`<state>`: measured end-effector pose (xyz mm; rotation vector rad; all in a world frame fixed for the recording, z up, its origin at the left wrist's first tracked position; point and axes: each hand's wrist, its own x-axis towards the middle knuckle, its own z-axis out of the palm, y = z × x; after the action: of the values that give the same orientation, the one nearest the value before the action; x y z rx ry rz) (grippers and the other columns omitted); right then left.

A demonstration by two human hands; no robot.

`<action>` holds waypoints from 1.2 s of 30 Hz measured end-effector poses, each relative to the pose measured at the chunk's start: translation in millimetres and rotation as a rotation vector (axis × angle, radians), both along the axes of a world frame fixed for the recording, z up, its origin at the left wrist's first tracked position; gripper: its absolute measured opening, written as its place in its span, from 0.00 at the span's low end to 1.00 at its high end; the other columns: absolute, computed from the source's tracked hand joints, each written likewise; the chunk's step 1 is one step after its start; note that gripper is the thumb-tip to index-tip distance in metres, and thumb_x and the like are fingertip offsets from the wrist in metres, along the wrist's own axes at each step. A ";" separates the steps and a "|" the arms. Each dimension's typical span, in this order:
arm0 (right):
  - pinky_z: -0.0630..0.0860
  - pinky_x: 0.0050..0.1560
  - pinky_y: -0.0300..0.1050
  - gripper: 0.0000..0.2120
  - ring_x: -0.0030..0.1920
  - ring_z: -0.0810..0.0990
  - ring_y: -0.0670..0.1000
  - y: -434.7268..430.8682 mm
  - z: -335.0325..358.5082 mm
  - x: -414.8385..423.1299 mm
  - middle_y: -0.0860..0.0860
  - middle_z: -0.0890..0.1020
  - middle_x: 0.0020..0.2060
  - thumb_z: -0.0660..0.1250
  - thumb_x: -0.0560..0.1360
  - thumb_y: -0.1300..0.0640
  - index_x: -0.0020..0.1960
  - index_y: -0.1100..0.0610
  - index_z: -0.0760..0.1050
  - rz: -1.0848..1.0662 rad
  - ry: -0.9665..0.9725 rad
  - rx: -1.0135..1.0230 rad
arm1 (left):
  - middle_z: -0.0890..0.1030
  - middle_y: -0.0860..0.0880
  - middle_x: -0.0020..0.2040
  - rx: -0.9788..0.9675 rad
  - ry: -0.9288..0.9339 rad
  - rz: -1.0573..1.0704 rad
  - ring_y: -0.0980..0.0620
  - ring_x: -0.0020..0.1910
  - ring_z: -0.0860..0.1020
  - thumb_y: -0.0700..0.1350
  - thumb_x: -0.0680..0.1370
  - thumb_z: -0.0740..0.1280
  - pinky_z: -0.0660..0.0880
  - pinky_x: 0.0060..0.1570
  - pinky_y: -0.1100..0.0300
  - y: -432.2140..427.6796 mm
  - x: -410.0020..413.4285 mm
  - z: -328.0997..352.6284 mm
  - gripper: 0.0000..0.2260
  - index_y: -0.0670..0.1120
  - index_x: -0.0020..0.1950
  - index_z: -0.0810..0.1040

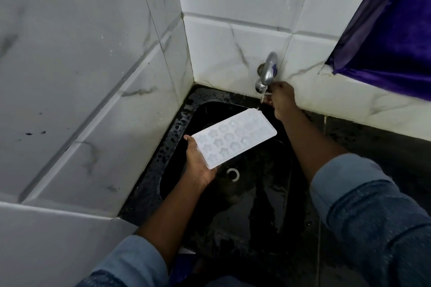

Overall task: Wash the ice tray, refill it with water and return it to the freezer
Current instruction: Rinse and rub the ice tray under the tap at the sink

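A white ice tray (235,138) with star and round moulds is held over the black sink (182,121), its far end under the spout. My left hand (198,162) grips its near end from below, thumb on the rim. A thin stream of water runs from the chrome wall tap (268,72) onto the tray's far corner. My right hand (281,100) reaches up to the tap, its fingers curled at the tap's knob, which is mostly hidden behind the hand.
White marble-look tiles (93,77) close in on the left and back of the sink. A purple curtain (391,37) hangs at the upper right. Dark wet counter (373,142) runs right of the sink. The drain (232,173) lies below the tray.
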<state>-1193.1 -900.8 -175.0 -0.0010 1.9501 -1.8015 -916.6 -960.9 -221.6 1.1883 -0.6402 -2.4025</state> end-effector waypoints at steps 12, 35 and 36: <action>0.37 0.83 0.57 0.52 0.85 0.41 0.62 58.8 -48.4 162.5 0.63 0.46 0.84 0.30 0.76 0.25 0.85 0.63 0.45 0.881 0.867 0.896 | 0.84 0.37 0.65 0.044 0.054 -0.016 0.37 0.60 0.85 0.77 0.79 0.48 0.79 0.66 0.39 24.2 16.7 -7.3 0.45 0.42 0.73 0.78; 0.35 0.83 0.52 0.60 0.84 0.35 0.53 49.7 -6.6 245.5 0.57 0.40 0.85 0.29 0.69 0.18 0.85 0.61 0.41 1.054 0.670 0.671 | 0.58 0.41 0.86 0.126 0.341 0.491 0.44 0.86 0.55 0.70 0.79 0.56 0.52 0.83 0.49 98.8 -22.0 40.0 0.44 0.39 0.85 0.58; 0.35 0.83 0.52 0.57 0.84 0.35 0.53 47.3 -5.7 244.4 0.57 0.40 0.85 0.32 0.72 0.20 0.85 0.61 0.40 1.037 0.665 0.681 | 0.56 0.40 0.86 0.097 0.348 0.502 0.44 0.86 0.53 0.70 0.81 0.54 0.49 0.84 0.48 99.4 -19.8 38.0 0.44 0.39 0.85 0.56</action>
<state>-948.7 -853.5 -180.6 -1.2489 2.2076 -0.4394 -936.4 -861.6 -183.6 0.8102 -0.0976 -2.1400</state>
